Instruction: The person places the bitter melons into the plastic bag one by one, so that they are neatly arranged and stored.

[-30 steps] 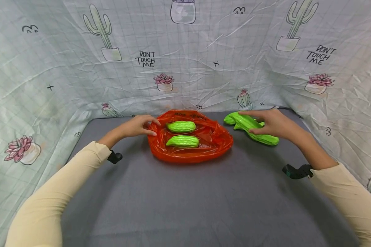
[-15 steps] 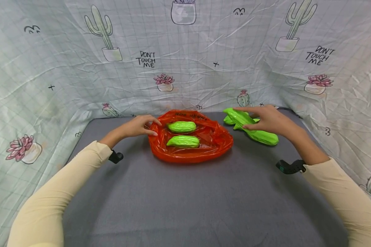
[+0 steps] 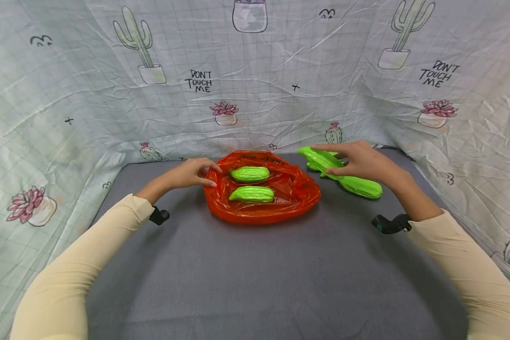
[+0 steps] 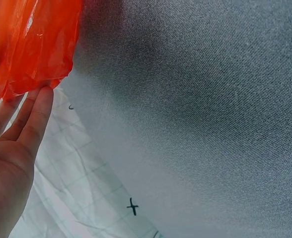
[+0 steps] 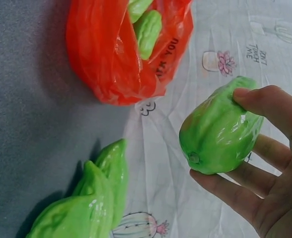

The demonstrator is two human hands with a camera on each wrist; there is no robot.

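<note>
A green, ridged bitter melon (image 5: 220,129) is held between the thumb and fingers of my right hand (image 3: 363,163), raised off the table. Below that hand lie more bitter melons (image 3: 362,187), crossing each other and partly covered by it in the head view. My left hand (image 3: 187,174) pinches the left rim of a red plastic bag (image 3: 255,217), its fingers against the film in the left wrist view. Two bitter melons lie side by side inside the wide-mouthed bag, the rear one (image 3: 250,174) and the front one (image 3: 251,194).
A grey cloth (image 3: 255,274) covers the table. Pale fabric (image 3: 297,113) printed with cacti hangs at the back and along both sides, close behind the bag and the loose bitter melons.
My right hand has lifted a bitter melon off the others and carried it up and left, nearer the bag. The left hand and the bag have stayed where they were.
</note>
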